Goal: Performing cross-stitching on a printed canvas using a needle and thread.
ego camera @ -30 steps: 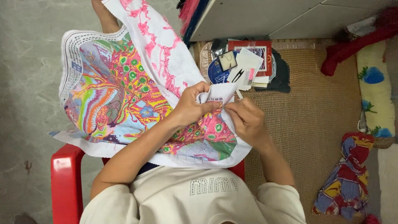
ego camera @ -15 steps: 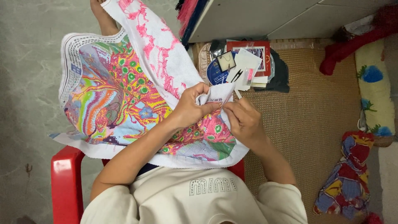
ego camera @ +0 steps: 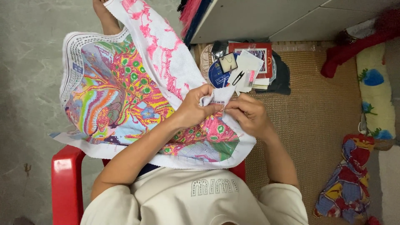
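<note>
At the far left stands the arm of a red plastic chair (ego camera: 64,183), and over the person's lap spreads a large cross-stitch canvas (ego camera: 121,104), its printed pattern bright with green, orange and blue, its white upper part worked in pink and draped up toward a bare foot (ego camera: 104,16). The left hand (ego camera: 196,106) pinches a folded white edge of the canvas between thumb and fingers, closed on the cloth. Set against half a second ago, this hand has hardly moved, while the right hand (ego camera: 248,114) has drawn slightly lower and closer, so both hands now meet at the same fold. The right fingertips are pressed together at the cloth; whether they hold a needle is too small to tell. That small closing-in reads as a stitch being worked at that spot. Further right, on a woven mat (ego camera: 316,112), lie a pile of papers and a small black thread snip (ego camera: 238,77), and a patterned cloth bundle (ego camera: 346,175) rests near the edge
</note>
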